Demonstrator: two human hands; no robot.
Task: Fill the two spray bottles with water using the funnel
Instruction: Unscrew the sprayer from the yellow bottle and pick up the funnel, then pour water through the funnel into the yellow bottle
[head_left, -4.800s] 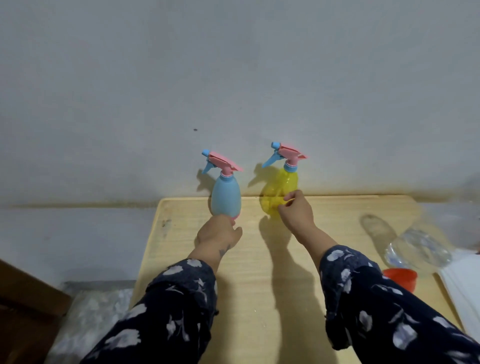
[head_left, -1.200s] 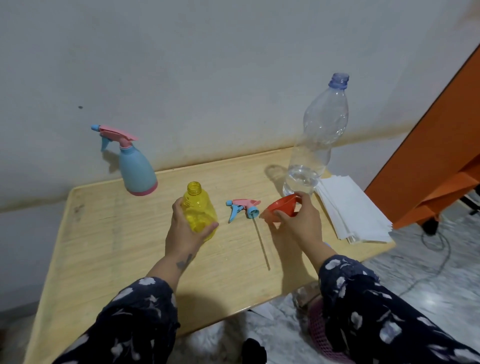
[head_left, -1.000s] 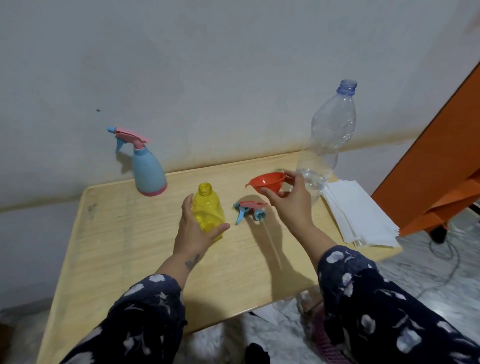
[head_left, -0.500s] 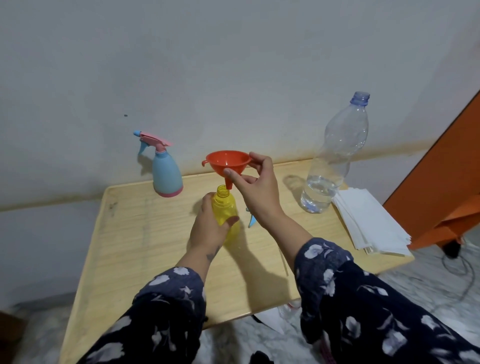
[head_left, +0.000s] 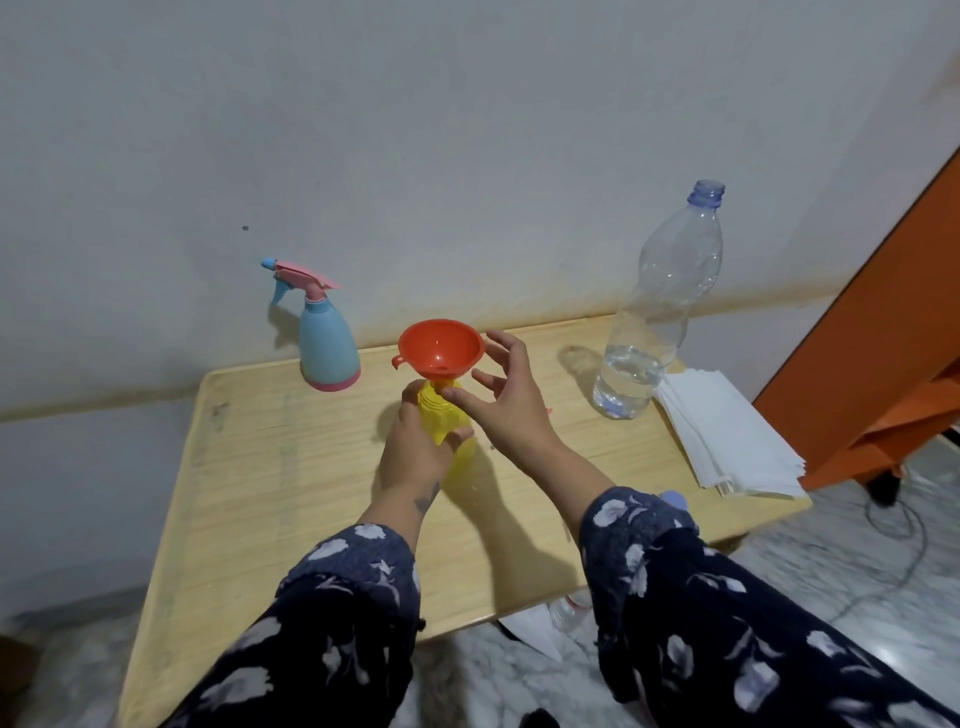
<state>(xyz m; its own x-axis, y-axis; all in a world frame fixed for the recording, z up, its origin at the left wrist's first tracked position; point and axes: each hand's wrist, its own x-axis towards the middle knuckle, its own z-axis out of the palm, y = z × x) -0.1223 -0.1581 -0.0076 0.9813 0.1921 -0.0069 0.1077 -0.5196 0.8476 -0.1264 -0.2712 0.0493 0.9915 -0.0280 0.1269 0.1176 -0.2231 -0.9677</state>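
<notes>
Mostly, hands (head_left: 415, 447) hide the yellow bottle (head_left: 441, 421) under the funnel (head_left: 441, 349).

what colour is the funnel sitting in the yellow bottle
Red-orange funnel, clearest in the head view.

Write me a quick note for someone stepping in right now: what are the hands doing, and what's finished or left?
Left hand grips the yellow spray bottle. Right hand is open beside the red funnel, which sits in that bottle's neck.
Blue spray bottle stands capped near the wall; clear water bottle, uncapped and partly full, stands to the right.
Done: yellow bottle opened, funnel seated.
Left: pour water, then do the blue bottle.
</notes>
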